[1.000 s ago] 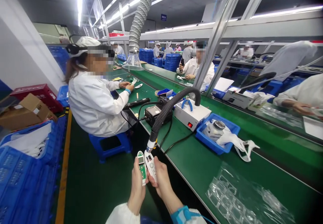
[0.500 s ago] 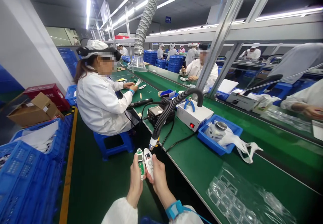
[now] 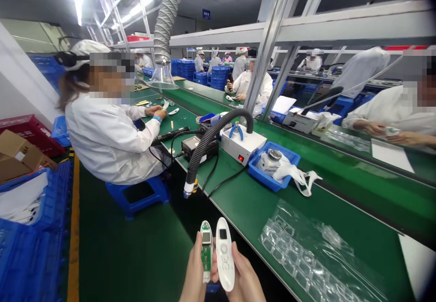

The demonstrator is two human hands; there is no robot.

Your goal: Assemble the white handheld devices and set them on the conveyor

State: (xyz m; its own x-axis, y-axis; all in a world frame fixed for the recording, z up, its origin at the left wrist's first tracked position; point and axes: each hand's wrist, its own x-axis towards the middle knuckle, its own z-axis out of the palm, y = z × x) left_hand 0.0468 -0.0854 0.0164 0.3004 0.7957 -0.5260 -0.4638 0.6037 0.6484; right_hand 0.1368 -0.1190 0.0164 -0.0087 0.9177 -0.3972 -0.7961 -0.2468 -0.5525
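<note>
My left hand (image 3: 195, 265) holds a white remote-like shell half with a green circuit board (image 3: 206, 253) and a small grey screen inside it. Close beside it, my right hand (image 3: 243, 270) grips a white oval cover (image 3: 225, 259), which has a dark window near its top and round button openings below. Both parts stand nearly upright, side by side, with their inner or front faces toward me. A narrow gap separates them, and fingertips show in it. The hands are in front of the bench edge, low in the head view.
On the green bench (image 3: 235, 190) are a clear plastic tray (image 3: 299, 256), a blue bin (image 3: 272, 181) with a respirator mask, and a white box (image 3: 241, 143) with a black hose (image 3: 207, 150). A co-worker (image 3: 112, 134) sits on a blue stool at left. Blue crates (image 3: 30, 247) stand on the floor.
The view has turned rightward, so the surroundings shift left. Both hands sit lower and further right in view, and the white cover now faces me more fully and stands slightly apart from the board half.
</note>
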